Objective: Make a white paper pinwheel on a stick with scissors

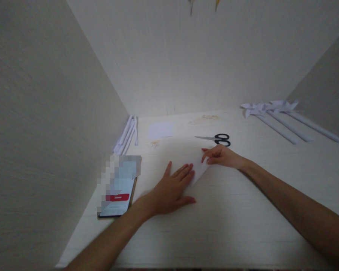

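Note:
A small piece of white paper [198, 170] lies on the white table between my hands. My left hand [173, 188] rests flat with its fingers spread, its fingertips touching the paper's left side. With thumb and fingers pinched, my right hand [217, 155] grips the paper's upper right part. Part of the sheet is hidden beneath my left fingers. Just beyond my right hand lies a pair of scissors [214, 139] with black handles, its blades pointing left.
A phone [121, 188] with a lit screen lies left of my left forearm. Behind it are several folded white paper strips [127, 131]. A white paper rectangle [160, 130] lies near the back wall. White paper tubes with pointed, folded ends [282, 126] lie at the back right. Walls enclose three sides.

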Tool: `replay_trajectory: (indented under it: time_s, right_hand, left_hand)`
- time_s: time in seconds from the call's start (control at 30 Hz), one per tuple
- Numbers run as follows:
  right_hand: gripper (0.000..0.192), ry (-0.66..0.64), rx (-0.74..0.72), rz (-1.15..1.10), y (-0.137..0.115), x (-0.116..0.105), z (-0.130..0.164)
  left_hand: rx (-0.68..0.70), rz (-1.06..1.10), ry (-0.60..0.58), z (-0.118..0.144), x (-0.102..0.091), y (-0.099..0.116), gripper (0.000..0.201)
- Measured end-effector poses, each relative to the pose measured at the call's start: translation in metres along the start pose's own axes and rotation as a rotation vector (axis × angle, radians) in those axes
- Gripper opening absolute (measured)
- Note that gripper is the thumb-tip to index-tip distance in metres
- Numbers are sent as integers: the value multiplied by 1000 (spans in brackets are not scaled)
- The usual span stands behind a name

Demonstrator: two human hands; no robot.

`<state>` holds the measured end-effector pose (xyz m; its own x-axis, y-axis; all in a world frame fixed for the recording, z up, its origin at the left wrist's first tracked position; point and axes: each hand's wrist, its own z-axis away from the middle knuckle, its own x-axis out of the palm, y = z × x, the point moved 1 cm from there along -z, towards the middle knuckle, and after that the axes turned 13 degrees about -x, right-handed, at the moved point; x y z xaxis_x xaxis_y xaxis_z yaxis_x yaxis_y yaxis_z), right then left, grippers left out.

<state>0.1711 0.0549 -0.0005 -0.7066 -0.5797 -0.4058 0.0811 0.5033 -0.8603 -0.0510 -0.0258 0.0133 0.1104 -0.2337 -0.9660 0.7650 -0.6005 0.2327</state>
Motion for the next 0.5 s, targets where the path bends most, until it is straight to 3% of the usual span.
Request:
replay_trajectory:
  time_s: [0.27, 0.5]
  right_hand:
    - [22, 59, 27, 38, -11, 10, -3]
    - [21, 75, 71, 303, -14, 22, -6]
  left_hand:
    - [30, -22, 27, 7, 2, 18, 64]
    - [38, -15, 3, 9, 4, 20, 66]
